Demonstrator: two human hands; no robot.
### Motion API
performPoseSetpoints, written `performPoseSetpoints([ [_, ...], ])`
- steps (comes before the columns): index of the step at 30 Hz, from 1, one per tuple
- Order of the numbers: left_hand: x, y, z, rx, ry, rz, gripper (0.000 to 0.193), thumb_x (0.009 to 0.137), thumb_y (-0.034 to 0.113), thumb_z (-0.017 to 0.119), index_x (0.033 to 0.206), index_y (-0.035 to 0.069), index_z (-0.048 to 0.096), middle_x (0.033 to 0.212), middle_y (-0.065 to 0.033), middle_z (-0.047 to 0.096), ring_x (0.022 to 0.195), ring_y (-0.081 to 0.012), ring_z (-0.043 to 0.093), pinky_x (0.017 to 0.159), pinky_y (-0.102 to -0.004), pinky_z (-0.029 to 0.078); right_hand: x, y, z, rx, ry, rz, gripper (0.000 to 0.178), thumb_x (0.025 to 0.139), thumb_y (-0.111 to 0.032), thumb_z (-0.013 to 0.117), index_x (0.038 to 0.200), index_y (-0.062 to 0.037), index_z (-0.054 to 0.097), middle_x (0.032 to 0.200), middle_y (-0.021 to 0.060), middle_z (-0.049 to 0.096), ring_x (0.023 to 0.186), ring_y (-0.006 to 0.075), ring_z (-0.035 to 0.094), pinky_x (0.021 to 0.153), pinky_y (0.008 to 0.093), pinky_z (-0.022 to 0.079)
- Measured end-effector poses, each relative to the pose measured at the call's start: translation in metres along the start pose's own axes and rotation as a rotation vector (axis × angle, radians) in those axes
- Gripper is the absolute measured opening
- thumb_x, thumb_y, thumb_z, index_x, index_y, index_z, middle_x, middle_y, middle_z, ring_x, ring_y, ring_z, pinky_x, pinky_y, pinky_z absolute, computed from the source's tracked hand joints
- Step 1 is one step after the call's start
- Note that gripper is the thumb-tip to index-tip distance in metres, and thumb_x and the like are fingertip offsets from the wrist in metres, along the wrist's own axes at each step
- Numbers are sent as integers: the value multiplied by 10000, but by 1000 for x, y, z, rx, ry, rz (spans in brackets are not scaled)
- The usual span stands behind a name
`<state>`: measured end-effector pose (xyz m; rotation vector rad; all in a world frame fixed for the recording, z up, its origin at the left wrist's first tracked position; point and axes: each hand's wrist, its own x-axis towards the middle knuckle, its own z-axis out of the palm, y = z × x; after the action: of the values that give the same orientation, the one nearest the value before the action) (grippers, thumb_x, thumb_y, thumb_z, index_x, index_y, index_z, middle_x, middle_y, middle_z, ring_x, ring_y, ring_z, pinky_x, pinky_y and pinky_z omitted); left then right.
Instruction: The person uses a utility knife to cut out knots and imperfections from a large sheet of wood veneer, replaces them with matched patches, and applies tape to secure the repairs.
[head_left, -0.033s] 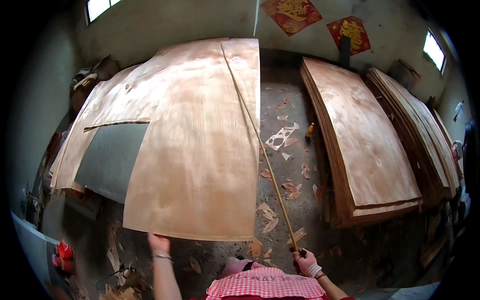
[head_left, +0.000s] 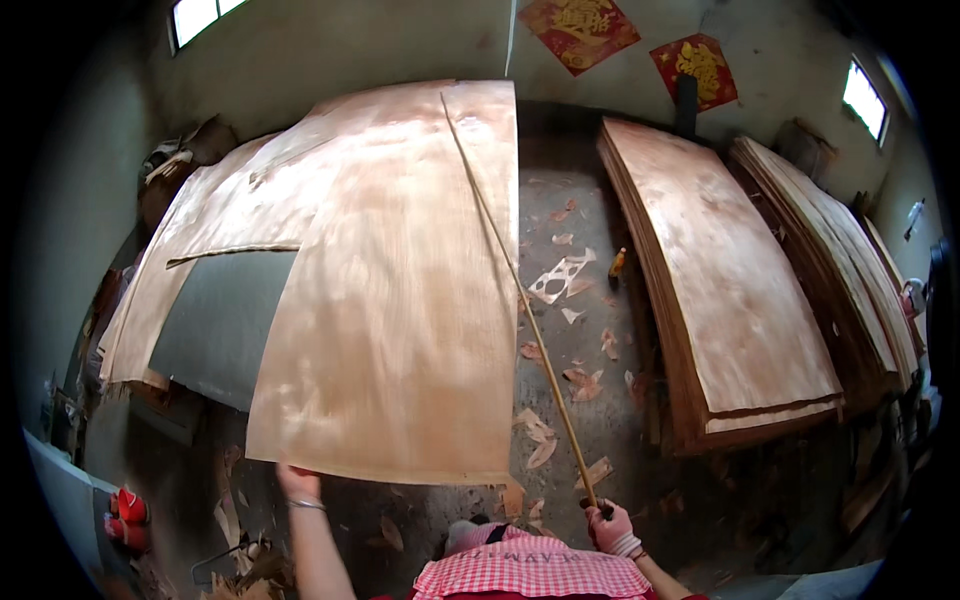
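Note:
A wide, thin sheet of wood veneer [head_left: 390, 360] lies over the left stack, its near edge reaching out toward me. My left hand [head_left: 300, 485], bare with a bracelet at the wrist, is closed on that near edge close to its left corner; some fingers are hidden by the sheet. In a pale pink work glove, my right hand [head_left: 612, 528] grips the near end of a long thin wooden stick [head_left: 541, 347]. The stick slants away to the left, its far part lying across the veneer near the right edge. A grey board surface [head_left: 220, 320] shows left of the sheet.
Right of the aisle stand a tall veneer stack [head_left: 740, 300] and another stack [head_left: 830, 230] beyond it. Veneer scraps [head_left: 582, 384] and a small yellow bottle [head_left: 617, 263] are on the floor between. Red shoes [head_left: 128, 508] sit at lower left.
My left hand has shifted slightly left along the veneer's near edge, and the sheet's surface ripples differently. My right hand and the stick have barely moved.

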<state>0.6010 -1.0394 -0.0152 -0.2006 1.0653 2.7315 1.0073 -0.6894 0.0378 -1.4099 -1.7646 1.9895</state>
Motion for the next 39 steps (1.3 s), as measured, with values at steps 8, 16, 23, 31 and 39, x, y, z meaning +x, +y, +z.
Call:
performPoseSetpoints([
  [8, 68, 38, 159, 1227, -131, 806, 173, 765, 65, 494, 661, -25, 600, 791, -184, 635, 611, -227, 597, 533, -353, 446, 13, -36, 71, -262, 43, -56, 221, 852, -235, 509, 814, -25, 569, 547, 49, 492, 490, 139, 484, 458, 277, 378],
  [16, -57, -267, 300, 2015, -1303, 508, 153, 734, 75, 479, 664, 9, 598, 614, -153, 590, 512, -256, 566, 442, -421, 424, 42, 10, 129, -463, -11, -172, 270, 823, -305, 514, 906, -55, 575, 795, 200, 601, 758, 354, 570, 653, 385, 447],
  [23, -129, -378, 336, 1731, -1581, 228, 135, 707, 98, 554, 752, 20, 654, 820, -221, 620, 811, -333, 617, 723, -382, 482, 20, 4, 132, -506, 45, -271, 434, 786, -253, 555, 1201, -138, 497, 920, 178, 628, 843, 288, 625, 721, 375, 487],
  [31, -133, -238, 320, 879, -1692, -413, 625, 915, 319, 449, 1378, 3, 173, 1353, -168, 353, 1208, -241, 399, 993, -334, 327, 59, -12, 114, -478, 220, -214, 197, 820, -202, 516, 936, -78, 616, 796, 139, 642, 789, 269, 636, 670, 356, 486],
  [39, -89, -97, 207, 880, -1142, -783, 365, 888, 87, 496, 1235, -10, 443, 1179, -105, 537, 1106, -165, 494, 963, -306, 367, 10, -14, 57, -223, 245, -312, 186, 803, -188, 574, 854, -11, 602, 661, 131, 578, 592, 168, 527, 579, 299, 435],
])
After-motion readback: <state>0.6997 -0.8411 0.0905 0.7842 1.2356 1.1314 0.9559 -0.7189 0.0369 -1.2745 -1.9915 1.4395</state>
